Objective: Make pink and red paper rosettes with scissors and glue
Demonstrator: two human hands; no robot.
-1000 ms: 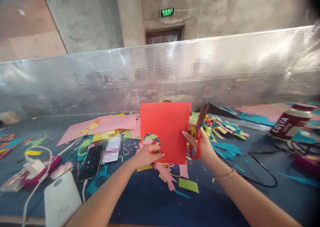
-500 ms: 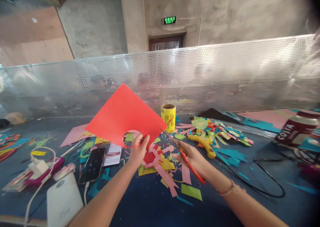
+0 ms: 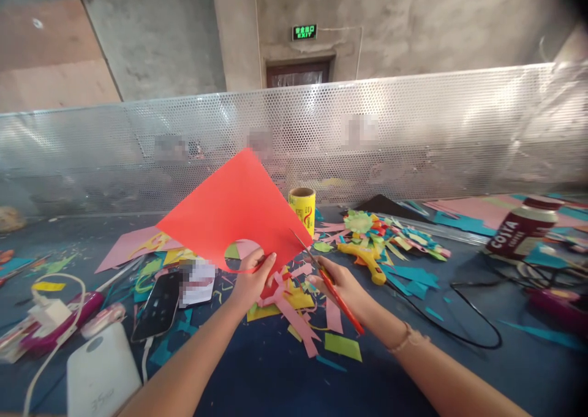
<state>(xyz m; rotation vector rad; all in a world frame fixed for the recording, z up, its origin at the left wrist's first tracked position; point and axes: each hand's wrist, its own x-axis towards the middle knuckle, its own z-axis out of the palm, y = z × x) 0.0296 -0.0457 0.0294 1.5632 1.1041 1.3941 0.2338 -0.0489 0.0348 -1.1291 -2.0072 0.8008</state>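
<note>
1. Red sheet (image 3: 239, 209) is up off the blue table (image 3: 257, 368), ahead of me, one corner pointing up. A second ago its edges stood square; I've swung it round to a diamond.
2. Left hand (image 3: 254, 270): closed, thumb and fingers pinching the sheet's lower edge.
3. Right hand (image 3: 351, 288): curled round the red handles of the scissors (image 3: 335, 293). They were pointing up beside the sheet; now the blades overlap its right corner.
4. So that corner looks to be within cutting reach. Can't tell from this angle whether paper sits between the blades, or how wide they're spread.
5. Turning the sheet also uncovered the yellow roll (image 3: 302, 209), just beside its right edge. Pink strips (image 3: 298, 326) lie below my hands; glue gun (image 3: 362, 255) is off to the right.
</note>
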